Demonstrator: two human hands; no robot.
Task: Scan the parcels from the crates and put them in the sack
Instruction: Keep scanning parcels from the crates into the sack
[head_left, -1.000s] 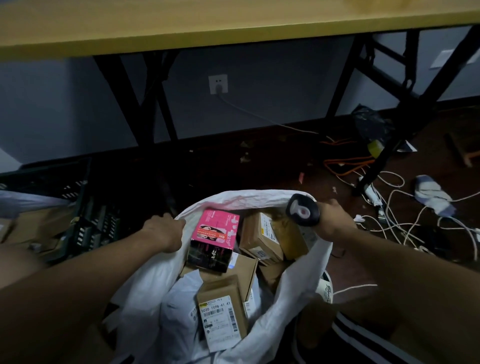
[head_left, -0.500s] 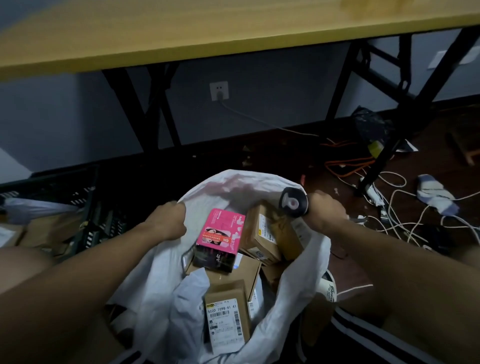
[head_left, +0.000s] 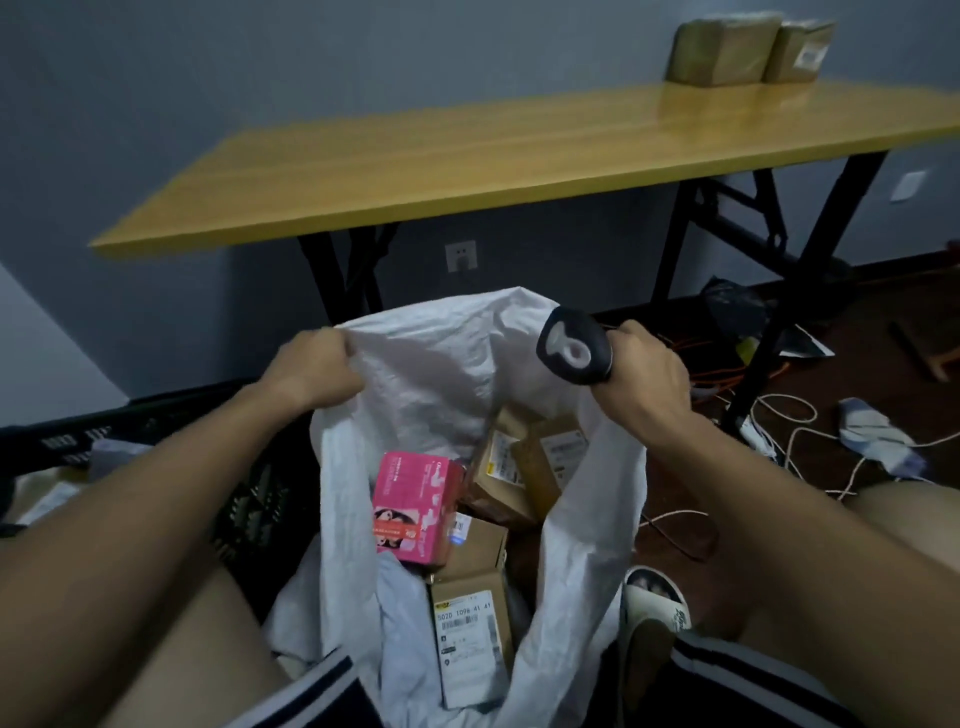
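Both hands are lifting the sack (head_left: 441, 374) by its rim — a second ago its mouth was sitting low on the floor, and now it is standing well up, with the desk (head_left: 519, 150) top coming into view. This is probably meant to settle the load and open the mouth for more parcels, or to gather the sack up.

The left hand (head_left: 311, 369) is curling its fingers round the rim's left edge. The right hand (head_left: 644, 374) is gripping the scanner (head_left: 571, 351), and seems to be pinching the right rim too, though the fold is hiding that.

Inside the sack, a pink box (head_left: 415, 506) is leaning on brown boxes (head_left: 519, 467), with a labelled carton (head_left: 470, 639) lying nearest the person. The black crate (head_left: 156, 431) is sitting just left of the sack — pale parcels are showing in it, so scanning is likely unfinished. Two wrapped parcels (head_left: 748, 49) are waiting on the desk's far corner.
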